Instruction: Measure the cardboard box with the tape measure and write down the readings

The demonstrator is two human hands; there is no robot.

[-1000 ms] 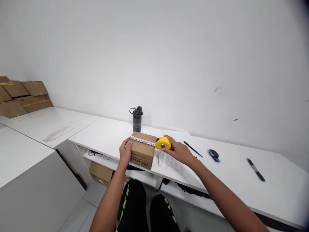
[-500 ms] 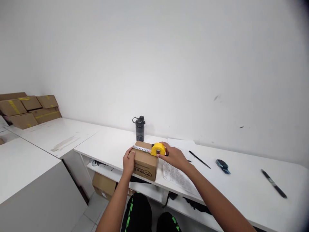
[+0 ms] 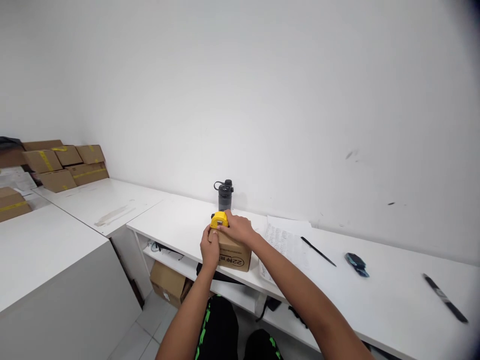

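A small brown cardboard box (image 3: 234, 256) with dark printing sits at the front edge of the white table. My left hand (image 3: 210, 248) is closed on its left end, thumb on the near side. Over the box's top left, my right hand (image 3: 239, 228) grips a yellow tape measure (image 3: 219, 219), close to my left fingertips. No blade shows out of the case from here. Behind the box stands a dark water bottle (image 3: 225, 196).
Right of the box lie handwritten papers (image 3: 277, 240), a black pen (image 3: 318, 251), a small dark blue item (image 3: 357, 264) and a black marker-like stick (image 3: 445, 298). Cardboard boxes (image 3: 88, 173) are stacked at the far left. A shelf (image 3: 232, 296) runs under the table.
My right hand has moved left with the tape measure, and the blade that lay across the box top no longer shows. The view has shifted slightly left.
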